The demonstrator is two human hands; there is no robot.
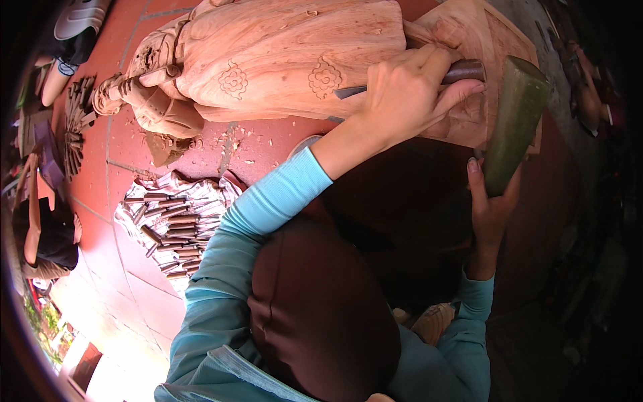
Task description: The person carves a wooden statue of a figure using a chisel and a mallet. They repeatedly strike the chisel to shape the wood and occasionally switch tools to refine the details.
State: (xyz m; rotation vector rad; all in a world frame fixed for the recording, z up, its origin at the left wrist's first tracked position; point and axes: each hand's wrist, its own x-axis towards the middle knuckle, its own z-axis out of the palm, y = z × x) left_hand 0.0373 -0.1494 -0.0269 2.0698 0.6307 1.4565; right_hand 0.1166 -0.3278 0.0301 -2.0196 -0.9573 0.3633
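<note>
A large reddish wooden statue [268,50] of a robed figure lies on its side across the top of the view, with two cloud-like motifs cut into its robe. My left hand [405,87] is closed around a carving chisel. The chisel's dark handle [467,71] sticks out to the right, toward the statue's base [495,40]. Its flat blade [349,92] points left over the lower robe; whether the edge touches the wood I cannot tell. Lower right, my right hand [495,201] grips the narrow end of a green club-shaped mallet [514,120], whose thick end is up beside the base.
Several dark-handled chisels [177,231] lie on a patterned cloth [127,213] on the red tiled floor [100,208]. Wood chips [251,144] are scattered below the statue. More tools [75,124] lie fanned out at the left, near other people's limbs [53,84].
</note>
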